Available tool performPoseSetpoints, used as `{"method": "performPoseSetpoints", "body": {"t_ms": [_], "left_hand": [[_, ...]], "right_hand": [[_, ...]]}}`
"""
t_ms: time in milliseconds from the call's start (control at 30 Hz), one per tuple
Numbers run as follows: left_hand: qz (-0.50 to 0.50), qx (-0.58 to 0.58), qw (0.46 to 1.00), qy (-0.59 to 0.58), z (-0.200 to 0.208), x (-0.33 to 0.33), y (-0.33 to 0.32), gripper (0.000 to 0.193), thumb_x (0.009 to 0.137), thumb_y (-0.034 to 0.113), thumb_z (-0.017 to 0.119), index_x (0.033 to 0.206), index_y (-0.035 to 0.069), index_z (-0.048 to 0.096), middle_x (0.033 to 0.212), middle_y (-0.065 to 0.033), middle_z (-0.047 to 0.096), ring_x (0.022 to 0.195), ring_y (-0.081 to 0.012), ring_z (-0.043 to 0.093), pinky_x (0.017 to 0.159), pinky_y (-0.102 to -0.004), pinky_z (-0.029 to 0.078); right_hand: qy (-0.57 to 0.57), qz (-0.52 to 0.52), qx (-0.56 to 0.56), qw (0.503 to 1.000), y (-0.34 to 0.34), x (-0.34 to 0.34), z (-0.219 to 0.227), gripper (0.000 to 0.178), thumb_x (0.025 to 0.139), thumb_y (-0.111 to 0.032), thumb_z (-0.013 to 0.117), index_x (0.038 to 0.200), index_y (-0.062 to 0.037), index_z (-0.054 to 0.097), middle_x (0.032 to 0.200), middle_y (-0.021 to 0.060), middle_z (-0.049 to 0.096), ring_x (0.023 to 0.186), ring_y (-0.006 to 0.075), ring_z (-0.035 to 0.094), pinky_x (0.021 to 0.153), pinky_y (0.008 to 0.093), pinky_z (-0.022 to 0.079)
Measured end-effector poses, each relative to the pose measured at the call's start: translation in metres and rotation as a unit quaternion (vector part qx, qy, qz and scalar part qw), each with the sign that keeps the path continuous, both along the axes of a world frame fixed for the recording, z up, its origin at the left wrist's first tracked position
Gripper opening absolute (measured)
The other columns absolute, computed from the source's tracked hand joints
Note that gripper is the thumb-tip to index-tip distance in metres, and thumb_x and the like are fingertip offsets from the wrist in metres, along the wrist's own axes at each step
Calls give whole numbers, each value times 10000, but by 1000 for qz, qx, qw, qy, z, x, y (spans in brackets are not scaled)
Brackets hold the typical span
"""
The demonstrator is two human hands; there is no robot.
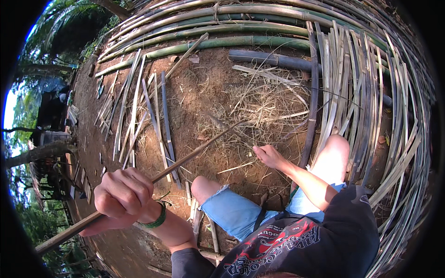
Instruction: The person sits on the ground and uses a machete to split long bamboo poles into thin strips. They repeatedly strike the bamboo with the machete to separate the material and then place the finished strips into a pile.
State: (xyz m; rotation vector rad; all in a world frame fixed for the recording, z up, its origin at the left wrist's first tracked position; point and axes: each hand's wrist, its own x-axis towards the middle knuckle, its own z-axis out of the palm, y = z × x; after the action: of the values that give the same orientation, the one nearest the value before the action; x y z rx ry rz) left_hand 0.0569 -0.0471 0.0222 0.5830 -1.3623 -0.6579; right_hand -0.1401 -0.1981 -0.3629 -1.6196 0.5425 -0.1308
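Note:
My left hand [124, 197] is wrapped round a long brown bamboo strip [187, 157]. The strip slants from the lower left up to the middle, where its thin end lies over the ground. My right hand [270, 156] is closed, a little below and right of that end. A narrow dark shape [218, 121] crosses near the strip's tip, too faint to name. What the right fingers hold, if anything, I cannot make out. Beyond the hand lies a heap of thin bamboo shavings [264, 109].
Green bamboo poles [222, 41] lie across the far side. Many split bamboo slats [343, 78] are stacked on the right, beside a dark pole [312, 106]. More slats [134, 99] lie on the left of the bare soil [185, 106]. My bent knees [206, 189] flank the near ground.

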Motion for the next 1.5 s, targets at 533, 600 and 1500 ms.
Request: {"method": "performPoseSetpoints", "body": {"t_ms": [533, 600, 1500], "left_hand": [[-23, 6, 999, -28, 4, -10, -14, 710, 861, 791, 428, 596, 152, 268, 412, 24, 308, 316, -76, 271, 306, -221, 255], [-13, -6, 1000, -14, 4, -3, -11, 755, 831, 842, 385, 593, 137, 258, 417, 21, 285, 322, -87, 255, 313, -231, 211], [554, -34, 821, 135, 1, 4, -54, 558, 927, 686, 355, 829, 139, 397, 562, 4, 421, 420, -78, 395, 358, -213, 334]], "right_hand": [[283, -72, 41, 956, -31, -26, -70, 811, 961, -653, 388, 668, 82, 565, 634, 199, 605, 605, 251, 597, 661, 459, 478], [246, -54, 31, 967, -21, -21, -56, 803, 961, -646, 396, 667, 82, 564, 618, 203, 592, 607, 262, 589, 667, 455, 471], [-227, -86, 81, 967, 80, 65, 187, 549, 1017, -424, 461, 694, 11, 552, 507, 58, 446, 511, 125, 401, 485, 373, 313]]}}
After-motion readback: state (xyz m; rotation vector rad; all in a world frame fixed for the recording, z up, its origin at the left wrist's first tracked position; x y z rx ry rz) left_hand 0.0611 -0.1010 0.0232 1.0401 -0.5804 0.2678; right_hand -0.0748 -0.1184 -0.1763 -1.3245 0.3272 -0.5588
